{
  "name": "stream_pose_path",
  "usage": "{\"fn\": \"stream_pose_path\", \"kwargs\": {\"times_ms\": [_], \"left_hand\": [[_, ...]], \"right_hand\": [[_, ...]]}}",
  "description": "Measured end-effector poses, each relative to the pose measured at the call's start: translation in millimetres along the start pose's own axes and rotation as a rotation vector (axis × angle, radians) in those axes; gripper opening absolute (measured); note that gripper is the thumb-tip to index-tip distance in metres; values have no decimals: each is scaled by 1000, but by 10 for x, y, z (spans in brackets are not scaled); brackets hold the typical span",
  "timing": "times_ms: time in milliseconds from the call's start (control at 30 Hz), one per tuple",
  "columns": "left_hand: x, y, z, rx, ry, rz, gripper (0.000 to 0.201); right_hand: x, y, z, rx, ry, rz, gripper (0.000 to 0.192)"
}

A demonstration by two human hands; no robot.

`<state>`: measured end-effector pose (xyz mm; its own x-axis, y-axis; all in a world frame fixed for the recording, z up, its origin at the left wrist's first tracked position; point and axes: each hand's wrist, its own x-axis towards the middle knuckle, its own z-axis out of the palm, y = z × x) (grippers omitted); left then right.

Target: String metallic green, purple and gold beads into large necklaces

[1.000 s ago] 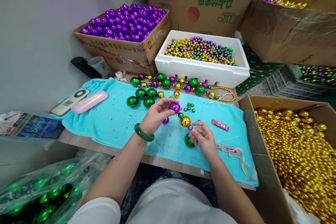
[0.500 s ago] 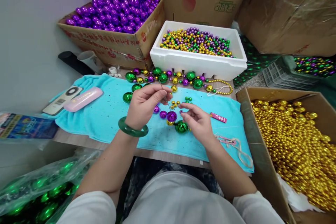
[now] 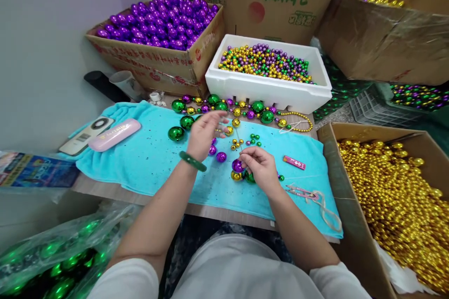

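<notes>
The fingers of the right hand (image 3: 260,168) were pinched at the top of a short string of balls, a purple ball (image 3: 237,165) over a gold ball (image 3: 235,176) and a green ball (image 3: 249,177), which lay on the turquoise towel (image 3: 147,159) near the middle of the table. The left hand (image 3: 203,134) hung blurred just to the far left of them, its fingers loosely curled and spread, gripping nothing that could be made out; a thin needle or thread seemed to rise between the two hands, too faint to be sure. The step in hand looked like stringing: one ball seated, another wanted. The loose purple ball (image 3: 220,156) lay nearest the left hand, with a large green ball (image 3: 176,133) farther left. The next move would call for picking one ball cleanly and lining its hole up with the thread while the right hand kept the string from slipping.
</notes>
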<state>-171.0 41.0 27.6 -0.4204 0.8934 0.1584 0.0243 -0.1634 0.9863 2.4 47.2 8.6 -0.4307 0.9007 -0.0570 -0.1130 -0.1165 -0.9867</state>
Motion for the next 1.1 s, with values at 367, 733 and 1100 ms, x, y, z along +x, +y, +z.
{"fn": "stream_pose_path", "kwargs": {"times_ms": [367,733,1100], "left_hand": [[6,-835,277,1124,-410,26,20],[-30,-440,-152,-512,16,-487,17],[-56,-180,-348,-696,156,-433,15]], "right_hand": [[-208,249,-66,40,89,36,19],[-260,469,-291,-111,187,-26,12],[-243,455,-251,-201,165,-64,9]]}}
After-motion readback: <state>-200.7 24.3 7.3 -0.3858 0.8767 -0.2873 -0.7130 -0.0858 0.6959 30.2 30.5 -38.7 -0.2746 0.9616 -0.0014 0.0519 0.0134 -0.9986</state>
